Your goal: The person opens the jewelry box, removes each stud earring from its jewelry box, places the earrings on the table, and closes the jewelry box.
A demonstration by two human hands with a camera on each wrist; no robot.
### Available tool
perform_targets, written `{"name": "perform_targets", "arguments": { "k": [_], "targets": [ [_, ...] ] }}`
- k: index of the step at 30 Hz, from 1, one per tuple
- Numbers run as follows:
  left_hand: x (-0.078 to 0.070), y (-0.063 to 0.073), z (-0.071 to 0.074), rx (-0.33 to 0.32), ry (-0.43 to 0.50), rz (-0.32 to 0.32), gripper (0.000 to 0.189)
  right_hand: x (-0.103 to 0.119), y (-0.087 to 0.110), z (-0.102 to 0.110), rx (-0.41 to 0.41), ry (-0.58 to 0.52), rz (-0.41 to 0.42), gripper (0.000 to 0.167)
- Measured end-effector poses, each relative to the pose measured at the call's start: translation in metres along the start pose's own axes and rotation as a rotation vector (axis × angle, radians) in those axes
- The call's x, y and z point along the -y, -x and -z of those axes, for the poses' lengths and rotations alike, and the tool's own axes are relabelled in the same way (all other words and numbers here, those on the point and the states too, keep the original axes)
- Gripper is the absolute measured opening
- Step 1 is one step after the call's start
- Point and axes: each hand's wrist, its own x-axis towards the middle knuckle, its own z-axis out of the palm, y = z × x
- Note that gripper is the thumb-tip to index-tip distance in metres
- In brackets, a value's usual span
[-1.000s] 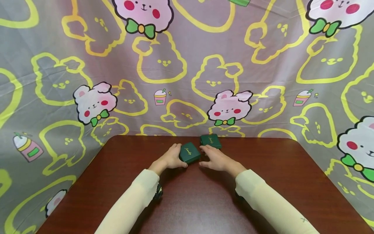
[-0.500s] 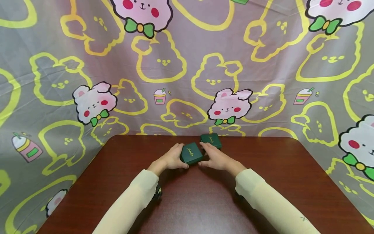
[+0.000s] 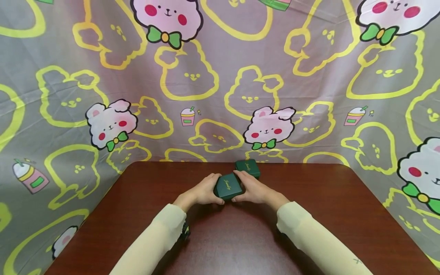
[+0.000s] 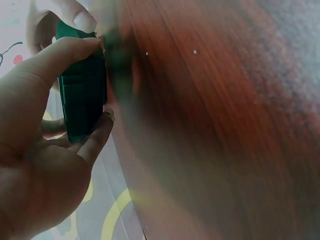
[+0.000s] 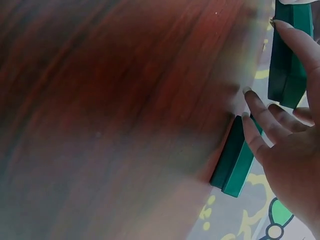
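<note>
In the head view, a dark green jewelry box (image 3: pixel 229 186) with gold lettering sits between my two hands near the far side of the table. My left hand (image 3: pixel 206 190) grips its left side, thumb along the near face and fingers around the far part. My right hand (image 3: pixel 253 188) holds the right side, its thumb at the near corner. In the left wrist view the box (image 4: pixel 82 95) looks slightly raised, with a fingertip at its lower edge. Just behind my right hand's fingers lies a second green jewelry box (image 3: pixel 248 168), partly covered by that hand.
The reddish-brown wooden table (image 3: pixel 306 202) reaches back to a hanging cloth (image 3: pixel 309 95) printed with cartoon bears. Its far edge runs just behind the second box. A dark band (image 3: pixel 185 231) shows at my left wrist.
The held box has moved right and nearer to me in my left hand. My right hand has closed in from beside it to its right side. The second box has stayed put.
</note>
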Motion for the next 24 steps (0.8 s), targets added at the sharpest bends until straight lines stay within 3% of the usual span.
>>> {"name": "perform_targets", "arguments": {
  "k": [9, 18, 24],
  "targets": [
    [0.0018, 0.0011, -0.0005, 0.009, 0.005, -0.019, 0.091, 0.0010, 0.0010, 0.0017, 0.007, -0.033, 0.011, 0.108],
    [-0.0038, 0.0014, -0.0015, 0.002, 0.021, -0.061, 0.091, 0.0005, 0.0051, 0.0062, -0.031, 0.012, 0.047, 0.100],
    [-0.0069, 0.0014, -0.0023, -0.017, 0.032, -0.074, 0.091, -0.0001, 0.0101, 0.0093, -0.048, 0.041, 0.012, 0.098]
  ]
}}
